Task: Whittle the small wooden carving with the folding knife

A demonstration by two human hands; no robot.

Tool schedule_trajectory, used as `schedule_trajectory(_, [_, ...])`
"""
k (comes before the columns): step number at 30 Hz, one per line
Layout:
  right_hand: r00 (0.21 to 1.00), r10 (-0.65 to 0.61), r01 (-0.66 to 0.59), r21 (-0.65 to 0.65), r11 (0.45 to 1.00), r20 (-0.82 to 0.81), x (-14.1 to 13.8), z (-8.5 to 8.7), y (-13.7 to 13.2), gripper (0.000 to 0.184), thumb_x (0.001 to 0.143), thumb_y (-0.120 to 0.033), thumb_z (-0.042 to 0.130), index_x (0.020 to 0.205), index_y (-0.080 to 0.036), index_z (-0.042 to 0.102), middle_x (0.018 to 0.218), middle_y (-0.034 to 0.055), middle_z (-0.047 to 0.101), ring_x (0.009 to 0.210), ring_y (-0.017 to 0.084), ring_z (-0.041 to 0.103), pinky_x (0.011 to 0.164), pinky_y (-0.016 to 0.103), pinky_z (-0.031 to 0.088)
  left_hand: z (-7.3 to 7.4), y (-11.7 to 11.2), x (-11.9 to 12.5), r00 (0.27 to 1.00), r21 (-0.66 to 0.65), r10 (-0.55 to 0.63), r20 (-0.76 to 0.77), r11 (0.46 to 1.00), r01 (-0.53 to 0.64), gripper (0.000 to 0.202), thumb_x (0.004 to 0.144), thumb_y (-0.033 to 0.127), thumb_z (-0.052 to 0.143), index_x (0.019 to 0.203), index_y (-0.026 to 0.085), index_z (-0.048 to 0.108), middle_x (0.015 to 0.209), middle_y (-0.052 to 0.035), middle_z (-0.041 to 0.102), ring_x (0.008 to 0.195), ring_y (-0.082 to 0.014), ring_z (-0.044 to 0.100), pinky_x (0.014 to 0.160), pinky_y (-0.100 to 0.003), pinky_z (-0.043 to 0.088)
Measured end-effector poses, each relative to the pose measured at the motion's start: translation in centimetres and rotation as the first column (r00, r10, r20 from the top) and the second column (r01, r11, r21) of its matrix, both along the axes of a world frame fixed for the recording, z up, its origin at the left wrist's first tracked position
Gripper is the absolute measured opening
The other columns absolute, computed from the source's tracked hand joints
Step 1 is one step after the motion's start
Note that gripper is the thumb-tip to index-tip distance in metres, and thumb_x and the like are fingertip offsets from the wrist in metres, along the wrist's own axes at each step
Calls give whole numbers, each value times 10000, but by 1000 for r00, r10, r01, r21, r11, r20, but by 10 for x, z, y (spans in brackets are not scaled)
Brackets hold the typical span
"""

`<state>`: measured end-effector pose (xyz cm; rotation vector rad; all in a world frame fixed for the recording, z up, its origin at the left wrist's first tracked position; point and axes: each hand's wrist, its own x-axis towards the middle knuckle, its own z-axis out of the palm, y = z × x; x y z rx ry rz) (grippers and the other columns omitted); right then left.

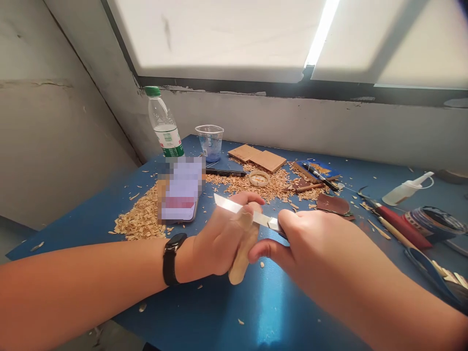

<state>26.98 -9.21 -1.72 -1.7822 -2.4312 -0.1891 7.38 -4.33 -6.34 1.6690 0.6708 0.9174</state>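
My left hand, with a black band on its wrist, is closed around a pale piece of wood above the blue table. The wood's rounded lower end sticks out below the fist; much of the rest is covered by my fingers. In my right hand is a utility knife, its handle mostly hidden in the grip. The long bare blade points left and crosses the upper part of the wood, close to my left fingers. My right thumb is stretched toward the wood; whether it touches cannot be made out.
Wood shavings lie heaped around a propped phone. Behind stand a bottle and a clear plastic cup. Flat wooden boards rest at the back. On the right are a squeeze bottle, a red-handled tool and a jar.
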Motion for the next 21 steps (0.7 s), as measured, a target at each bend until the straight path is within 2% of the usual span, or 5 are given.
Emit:
schedule_trajectory(5, [993, 117, -114, -175, 978, 4, 3, 15, 2, 366, 1033, -501, 555, 779, -245, 617, 624, 5, 614, 492, 163, 520, 491, 330, 256, -9, 4, 3, 991, -134, -130, -16, 983, 127, 743, 988, 832, 350, 1398, 224, 465, 870, -16, 593, 644, -165, 549, 576, -315, 460])
schedule_trajectory(9, [990, 144, -141, -213, 967, 1, 2, 21, 3, 207, 1004, -373, 606, 868, -234, 677, 688, 13, 664, 531, 146, 552, 545, 306, 311, -12, 6, 3, 991, 18, -126, -35, 992, 126, 742, 995, 806, 382, 1387, 188, 505, 874, -22, 590, 705, -180, 559, 649, -336, 471])
schedule_trajectory(15, [995, 94, -82, -224, 971, 45, 3, 19, 7, 359, 1013, -502, 567, 760, -263, 651, 651, 12, 642, 561, 186, 566, 544, 331, 259, -7, 6, 1, 988, -52, -156, -4, 986, 156, 633, 1045, 726, 381, 1363, 188, 483, 790, 1, 582, 645, -165, 537, 673, -344, 492])
schedule_trajectory(18, [997, 58, -50, -159, 986, 46, 5, 13, 8, 452, 1029, -564, 505, 706, -262, 602, 628, 12, 621, 532, 189, 518, 527, 338, 224, 2, 6, 1, 985, -46, -169, -24, 985, 168, 522, 1063, 661, 409, 1279, 200, 522, 743, 3, 576, 649, -178, 549, 699, -367, 512])
schedule_trajectory(21, [998, 21, -17, -68, 998, 52, 7, 4, 10, 533, 1016, -643, 486, 651, -257, 537, 577, 11, 563, 490, 178, 447, 501, 333, 188, 10, 7, 4, 992, -31, -102, -70, 995, 100, 401, 1059, 591, 441, 1117, 217, 572, 726, -7, 582, 666, -198, 555, 695, -383, 508])
